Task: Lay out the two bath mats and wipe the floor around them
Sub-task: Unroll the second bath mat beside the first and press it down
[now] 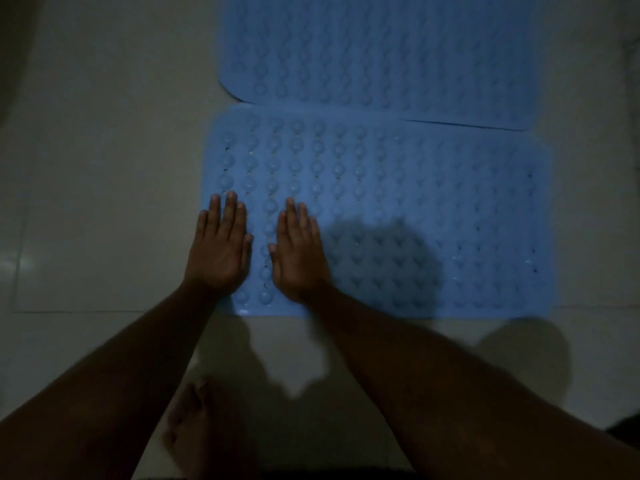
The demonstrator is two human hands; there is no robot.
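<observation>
Two blue rubber bath mats with rows of round bumps lie flat on the pale tiled floor. The near mat [433, 202] spreads across the middle of the view. The far mat [381, 53] lies beyond it, and its near edge slightly overlaps the near mat. My left hand [221, 247] rests palm down with straight fingers on the near mat's left edge. My right hand [298, 251] lies flat beside it, also pressing on the near mat. No cloth is in view.
Pale floor tiles [104, 168] surround the mats, with a grout line running along the near mat's front edge. My bare foot [190, 424] stands on the floor below my left forearm. The scene is dim, and shadows fall across the near mat.
</observation>
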